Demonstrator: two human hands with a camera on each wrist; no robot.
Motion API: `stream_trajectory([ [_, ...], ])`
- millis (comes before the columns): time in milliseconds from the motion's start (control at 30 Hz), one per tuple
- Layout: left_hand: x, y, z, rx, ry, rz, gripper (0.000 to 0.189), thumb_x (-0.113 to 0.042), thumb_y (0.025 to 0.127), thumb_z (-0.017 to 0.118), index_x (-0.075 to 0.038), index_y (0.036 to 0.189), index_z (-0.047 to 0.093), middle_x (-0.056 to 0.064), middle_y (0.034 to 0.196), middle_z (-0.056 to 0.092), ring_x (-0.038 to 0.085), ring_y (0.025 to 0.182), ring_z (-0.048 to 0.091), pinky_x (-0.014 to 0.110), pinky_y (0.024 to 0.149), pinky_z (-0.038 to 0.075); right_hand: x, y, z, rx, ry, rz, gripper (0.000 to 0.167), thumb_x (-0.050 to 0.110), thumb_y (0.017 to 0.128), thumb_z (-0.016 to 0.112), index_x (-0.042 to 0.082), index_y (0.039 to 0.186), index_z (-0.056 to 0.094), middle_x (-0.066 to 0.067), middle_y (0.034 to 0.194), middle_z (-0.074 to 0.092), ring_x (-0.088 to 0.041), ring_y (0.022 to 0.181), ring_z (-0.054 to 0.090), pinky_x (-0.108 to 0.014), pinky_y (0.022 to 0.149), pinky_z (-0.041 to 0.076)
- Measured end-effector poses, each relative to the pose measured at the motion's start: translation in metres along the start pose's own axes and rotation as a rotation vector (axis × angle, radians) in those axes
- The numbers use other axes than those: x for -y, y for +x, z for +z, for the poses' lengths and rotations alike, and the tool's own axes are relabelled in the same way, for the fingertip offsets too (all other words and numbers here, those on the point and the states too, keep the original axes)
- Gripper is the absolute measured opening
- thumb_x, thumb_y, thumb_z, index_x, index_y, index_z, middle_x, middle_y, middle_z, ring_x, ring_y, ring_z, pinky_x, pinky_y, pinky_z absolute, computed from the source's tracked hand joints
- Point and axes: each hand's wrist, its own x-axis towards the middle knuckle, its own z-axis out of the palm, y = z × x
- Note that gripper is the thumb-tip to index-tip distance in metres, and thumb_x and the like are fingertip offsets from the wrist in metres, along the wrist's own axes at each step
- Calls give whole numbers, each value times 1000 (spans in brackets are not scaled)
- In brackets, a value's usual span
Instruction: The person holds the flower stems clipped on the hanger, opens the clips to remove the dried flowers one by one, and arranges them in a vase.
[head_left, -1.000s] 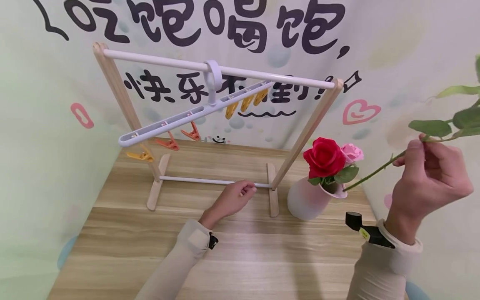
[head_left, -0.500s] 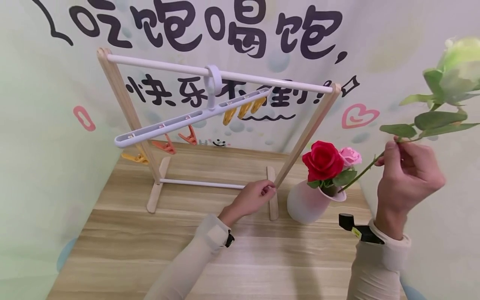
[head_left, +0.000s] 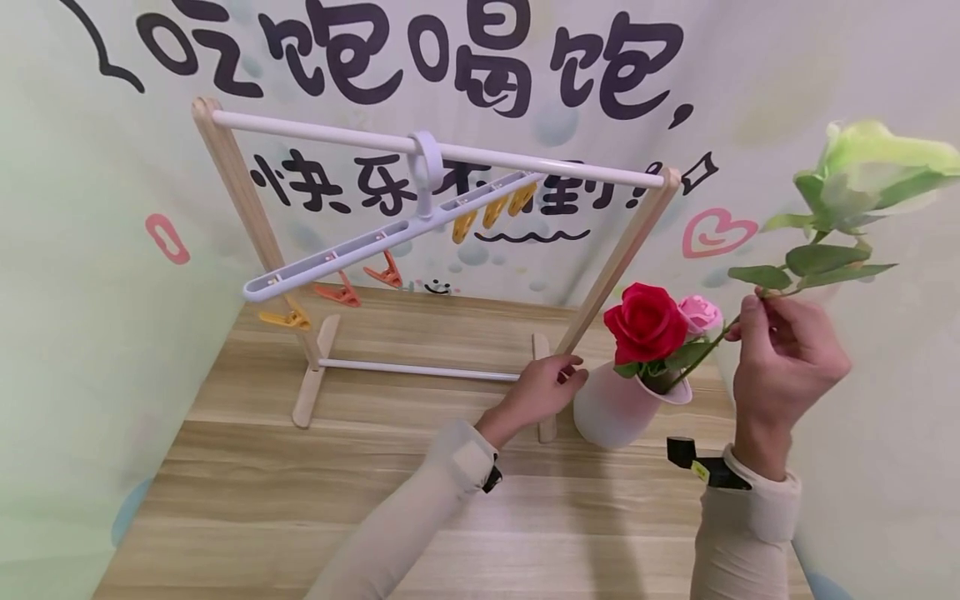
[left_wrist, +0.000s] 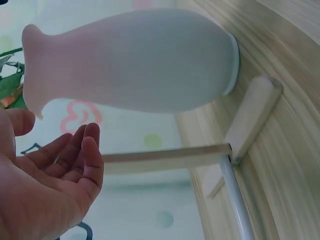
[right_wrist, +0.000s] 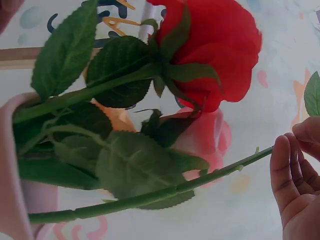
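Note:
My right hand [head_left: 791, 358] pinches the green stem [right_wrist: 150, 196] of a pale greenish-white rose [head_left: 862, 175] just under its leaves. The stem's lower end is inside the mouth of a pink-and-white vase [head_left: 611, 404], against the rim in the right wrist view. A red rose [head_left: 647, 323] and a smaller pink rose [head_left: 701, 314] stand in the same vase. Beside the vase, on its left, is my left hand [head_left: 542, 392], fingers loosely bent and nothing between them. In the left wrist view its fingertips are near the vase's neck, apart from its wall.
Left of the vase stands a wooden rack with a white top bar [head_left: 315, 129] and a lower rod [head_left: 420, 369]. A lavender hanger [head_left: 352, 250] hangs from it with yellow and orange clips. A printed cloth wall [head_left: 825, 67] rises behind the wooden table [head_left: 247, 500].
My right hand has moved left and down with the white rose, its stem deeper in the vase. The left hand has moved right along the rack toward the vase, its fingers opening.

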Motion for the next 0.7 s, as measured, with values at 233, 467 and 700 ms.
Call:
stream_trajectory([
  [233,-9,10,12,-20,-50,28,41,-28,102,52,-2,132,61,10,111,70,15,90,67,19,76,51,-8,-9,-6,56,-90,13,17,-5,82,69,-22,86,68,0,76,67,-4,57,60,-13,59,48],
  [467,-15,18,25,-53,-45,64,40,-29,102,52,-3,130,63,10,108,71,15,87,67,18,75,50,-19,-17,-16,114,-197,0,16,-2,84,69,-18,87,70,8,78,67,0,60,61,-11,61,48],
  [700,-18,21,27,-64,-15,59,40,-26,102,50,-1,131,62,12,109,71,18,93,67,19,80,50,-32,-31,-16,132,-210,10,12,-7,83,70,-19,84,69,10,78,66,2,60,60,-9,59,47],
])
